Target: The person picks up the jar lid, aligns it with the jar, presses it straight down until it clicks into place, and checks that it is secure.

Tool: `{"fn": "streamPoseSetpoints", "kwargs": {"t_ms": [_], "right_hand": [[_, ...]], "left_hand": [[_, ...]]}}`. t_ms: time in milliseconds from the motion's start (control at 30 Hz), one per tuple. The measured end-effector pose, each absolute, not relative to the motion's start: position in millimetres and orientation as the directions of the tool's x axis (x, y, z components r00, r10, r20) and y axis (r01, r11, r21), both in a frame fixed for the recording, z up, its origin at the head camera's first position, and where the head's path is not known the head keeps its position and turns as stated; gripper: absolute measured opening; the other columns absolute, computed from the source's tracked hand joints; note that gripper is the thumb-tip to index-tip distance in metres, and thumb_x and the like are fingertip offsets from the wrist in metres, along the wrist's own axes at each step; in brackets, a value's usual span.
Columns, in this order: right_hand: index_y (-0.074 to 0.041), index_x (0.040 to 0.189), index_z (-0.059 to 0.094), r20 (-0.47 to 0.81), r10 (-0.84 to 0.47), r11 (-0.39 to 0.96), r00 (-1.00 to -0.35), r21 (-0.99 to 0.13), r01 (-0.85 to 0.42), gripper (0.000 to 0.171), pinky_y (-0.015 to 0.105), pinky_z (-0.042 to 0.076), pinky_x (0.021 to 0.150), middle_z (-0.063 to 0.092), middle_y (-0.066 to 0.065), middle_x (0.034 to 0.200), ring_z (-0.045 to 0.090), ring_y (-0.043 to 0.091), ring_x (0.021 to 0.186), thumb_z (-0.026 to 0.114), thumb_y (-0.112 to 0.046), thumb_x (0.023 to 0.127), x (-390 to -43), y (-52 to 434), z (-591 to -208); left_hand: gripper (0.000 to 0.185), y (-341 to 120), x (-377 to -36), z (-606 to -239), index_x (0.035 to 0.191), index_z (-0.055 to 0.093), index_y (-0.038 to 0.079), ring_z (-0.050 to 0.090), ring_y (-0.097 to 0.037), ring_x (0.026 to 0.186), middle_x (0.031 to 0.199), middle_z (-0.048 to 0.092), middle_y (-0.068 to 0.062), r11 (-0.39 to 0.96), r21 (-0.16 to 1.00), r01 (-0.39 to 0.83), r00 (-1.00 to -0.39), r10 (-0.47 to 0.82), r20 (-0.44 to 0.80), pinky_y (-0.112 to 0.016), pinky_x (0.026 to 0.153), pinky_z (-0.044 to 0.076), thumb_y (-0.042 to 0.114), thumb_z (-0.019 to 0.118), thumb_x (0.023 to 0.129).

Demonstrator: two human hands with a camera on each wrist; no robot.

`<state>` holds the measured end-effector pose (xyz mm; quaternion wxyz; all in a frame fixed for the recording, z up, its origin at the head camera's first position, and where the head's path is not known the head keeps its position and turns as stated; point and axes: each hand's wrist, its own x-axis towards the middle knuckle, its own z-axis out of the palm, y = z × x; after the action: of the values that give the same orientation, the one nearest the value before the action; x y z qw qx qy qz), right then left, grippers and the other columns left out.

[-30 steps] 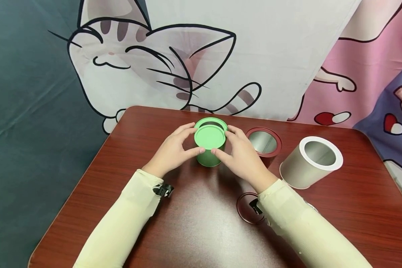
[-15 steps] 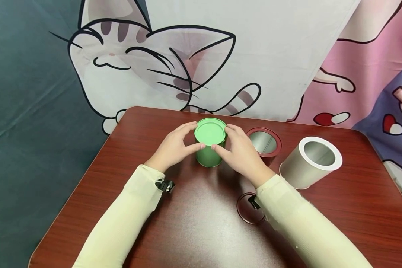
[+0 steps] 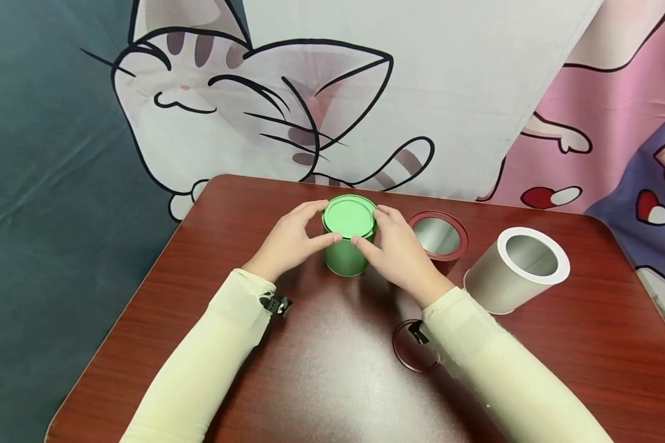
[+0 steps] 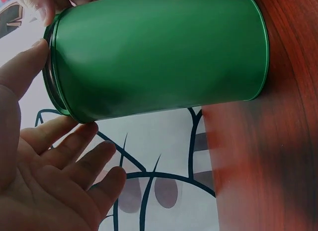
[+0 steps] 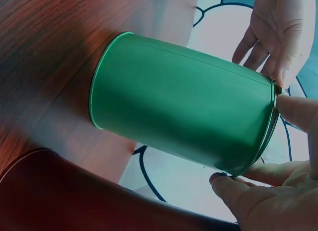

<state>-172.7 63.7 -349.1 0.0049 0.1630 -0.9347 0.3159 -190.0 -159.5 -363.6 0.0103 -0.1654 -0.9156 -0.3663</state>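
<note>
Nearest, a dark red ring lid (image 3: 415,346) lies flat on the tabletop (image 3: 321,375), partly under the right sleeve; beyond it the left hand (image 3: 288,243) and right hand (image 3: 401,255) pinch the rim of the green lid (image 3: 349,216) seated on the green tin (image 3: 345,258), fingertips curled round its edge; the wrist views alone show the tin's smooth wall (image 4: 159,52) and base edge (image 5: 97,99) standing on the wood; just right, a red-rimmed tin (image 3: 439,236) is touched by the right hand; farther right a white-rimmed tin (image 3: 515,267) stands apart; bare wood lies left of the hands; the cat cloth (image 3: 310,92) hangs behind the far edge.
</note>
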Motion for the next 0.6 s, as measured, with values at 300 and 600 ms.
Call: {"fn": "streamPoseSetpoints", "kwargs": {"t_ms": [300,600], "right_hand": [[0.008,0.146,0.043,0.099,-0.277,0.752,-0.956,-0.597,-0.280,0.073,0.052,0.033,0.115,0.035,0.024,0.155,0.040,0.038,0.140,0.064,-0.039,0.094,-177.0,61.7,-351.4],[0.007,0.147,0.042,0.105,-0.267,0.745,-0.958,-0.608,-0.275,0.073,0.051,0.032,0.116,0.035,0.024,0.155,0.038,0.037,0.142,0.063,-0.040,0.095,-177.2,60.6,-349.6]], "left_hand": [[0.068,-158.5,-195.9,-363.1,0.147,0.051,0.017,0.047,-0.019,0.136,0.147,0.051,0.000,0.673,0.672,0.310,-0.942,0.312,0.123,-0.043,0.112,0.038,0.043,0.075,0.089],[0.069,-154.6,-197.0,-358.8,0.148,0.049,0.016,0.046,-0.020,0.137,0.148,0.050,-0.002,0.689,0.668,0.282,-0.948,0.309,0.082,-0.044,0.112,0.038,0.045,0.071,0.090]]}}
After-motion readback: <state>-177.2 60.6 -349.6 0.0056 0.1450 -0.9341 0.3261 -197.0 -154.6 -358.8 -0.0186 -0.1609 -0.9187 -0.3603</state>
